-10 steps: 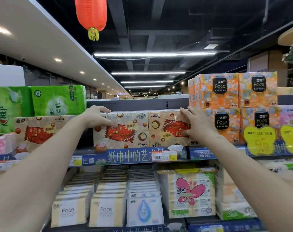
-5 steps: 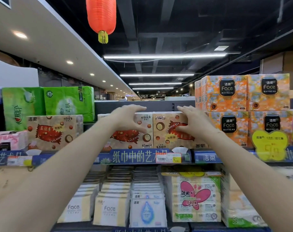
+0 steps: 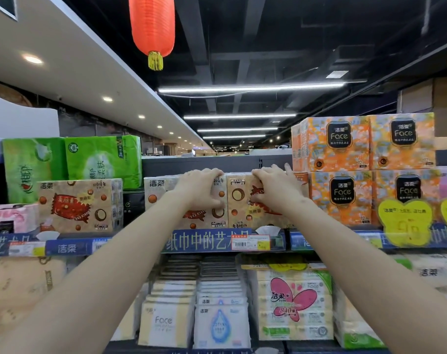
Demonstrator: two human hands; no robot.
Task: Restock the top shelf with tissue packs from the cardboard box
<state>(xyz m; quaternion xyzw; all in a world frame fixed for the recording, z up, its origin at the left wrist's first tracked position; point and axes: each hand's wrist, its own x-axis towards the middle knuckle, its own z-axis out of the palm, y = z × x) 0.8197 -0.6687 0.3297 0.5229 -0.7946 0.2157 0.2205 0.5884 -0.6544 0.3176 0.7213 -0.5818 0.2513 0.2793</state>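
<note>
Top shelf [image 3: 204,242], tissue aisle: my left hand [image 3: 200,190] and right hand [image 3: 274,190] each curl fingers over the upper front edge of the beige tissue packs [image 3: 239,200], which stand side by side just left of the orange Face packs [image 3: 337,146]. I judge them light, soft and slick in film wrap. Holding the firmer top corners with flat pressure, not a squeeze, should spare them dents. The cardboard box is out of view.

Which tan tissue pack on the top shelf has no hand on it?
The far-left tan pack, standing apart; left hand and right hand hold the two centre packs.
</note>
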